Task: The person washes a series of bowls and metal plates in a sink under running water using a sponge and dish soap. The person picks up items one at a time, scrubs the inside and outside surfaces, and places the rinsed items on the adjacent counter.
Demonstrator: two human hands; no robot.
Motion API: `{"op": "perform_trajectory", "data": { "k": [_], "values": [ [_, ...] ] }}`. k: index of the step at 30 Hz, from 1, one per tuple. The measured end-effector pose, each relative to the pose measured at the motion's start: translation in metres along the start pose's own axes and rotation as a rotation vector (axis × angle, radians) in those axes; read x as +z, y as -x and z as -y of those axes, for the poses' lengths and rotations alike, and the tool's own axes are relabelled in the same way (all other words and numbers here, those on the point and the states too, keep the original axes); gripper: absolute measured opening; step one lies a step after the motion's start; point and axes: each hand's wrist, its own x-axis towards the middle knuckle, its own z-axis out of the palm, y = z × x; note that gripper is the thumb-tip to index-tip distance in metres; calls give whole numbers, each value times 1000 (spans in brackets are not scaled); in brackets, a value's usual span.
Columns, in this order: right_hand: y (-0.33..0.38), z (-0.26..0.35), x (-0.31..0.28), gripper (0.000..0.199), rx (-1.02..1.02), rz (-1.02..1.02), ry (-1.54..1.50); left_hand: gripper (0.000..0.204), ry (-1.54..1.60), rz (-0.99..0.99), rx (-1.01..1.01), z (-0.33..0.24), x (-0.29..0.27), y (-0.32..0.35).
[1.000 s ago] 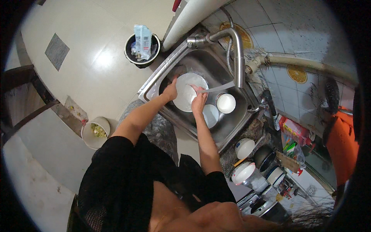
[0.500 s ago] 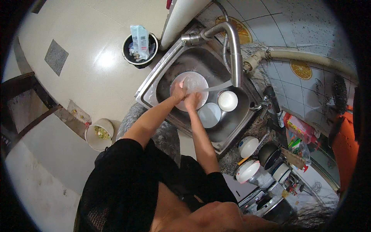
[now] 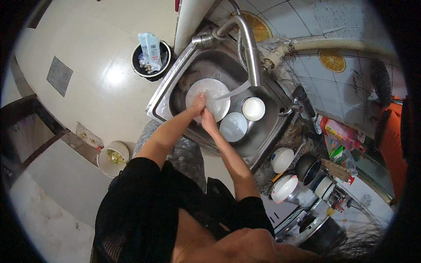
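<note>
A large white bowl [image 3: 221,110] sits in the metal sink, wet and frothy inside. My left hand [image 3: 199,103] is over the bowl's near left part, its fingers curled closed. Pressed up close to it, my right hand [image 3: 208,117] is also closed, above the near rim. Whatever lies between the fingers is too small or hidden to make out. A stream of water [image 3: 237,90] runs from the grey faucet [image 3: 253,65] into the bowl. Two smaller items stand to the right: a white bowl [image 3: 233,127] and a round white-topped container [image 3: 253,108].
The sink [image 3: 258,147] has a raised metal rim. Bowls [image 3: 282,159] and pots [image 3: 308,168] crowd the counter at right. A bin with rubbish [image 3: 151,59] stands beyond the sink's left edge; a pale bucket [image 3: 113,158] with scraps is at left. A pipe [image 3: 324,45] runs along the tiled wall.
The view has shifted slightly, so the sink appears farther left. My hands have drawn closer together at the bowl's near left side. Water still runs.
</note>
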Motion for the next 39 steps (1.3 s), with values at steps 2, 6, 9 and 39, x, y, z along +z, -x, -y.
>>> {"op": "perform_trajectory", "data": {
  "k": [2,6,9,39],
  "values": [
    [9,-29,-23,24,-467,14,437,51,292,336,-518,-33,-23,5],
    [-13,9,-18,22,125,86,194,56,-46,21,7,7,-7,-14],
    [4,-14,6,19,-77,-11,85,50,139,-79,-17,26,-9,-16],
    [134,36,-170,22,91,-166,124,54,306,978,-610,-57,50,91]
  ]
}}
